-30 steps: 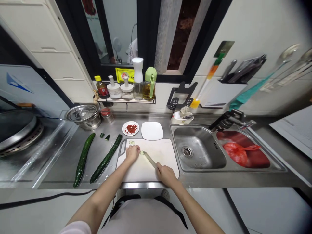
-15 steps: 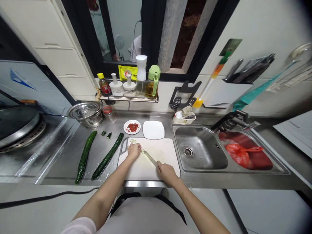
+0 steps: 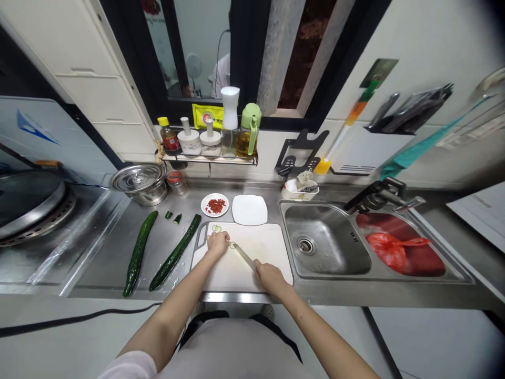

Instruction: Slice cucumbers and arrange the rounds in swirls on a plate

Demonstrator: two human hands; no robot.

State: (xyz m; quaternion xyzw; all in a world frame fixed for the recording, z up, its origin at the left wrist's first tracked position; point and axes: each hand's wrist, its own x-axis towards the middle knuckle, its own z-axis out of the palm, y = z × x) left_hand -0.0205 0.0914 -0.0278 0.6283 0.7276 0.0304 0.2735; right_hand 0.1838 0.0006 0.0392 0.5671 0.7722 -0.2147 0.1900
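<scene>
Knife (image 3: 243, 257) in R hand (image 3: 268, 275) — blade tip by L hand (image 3: 217, 243) on board (image 3: 268, 247).

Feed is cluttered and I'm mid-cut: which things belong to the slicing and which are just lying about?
In use: left hand, cucumber piece, right hand, knife, cutting board, cut slices.
Lying about: left cucumber, right cucumber, chilli dish, white plate, lidded pot, red bag.

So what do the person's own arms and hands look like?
Both forearms are bare: no gloves, watch or rings visible on the left hand or right hand. A pale pink short sleeve shows at the left upper arm.
</scene>
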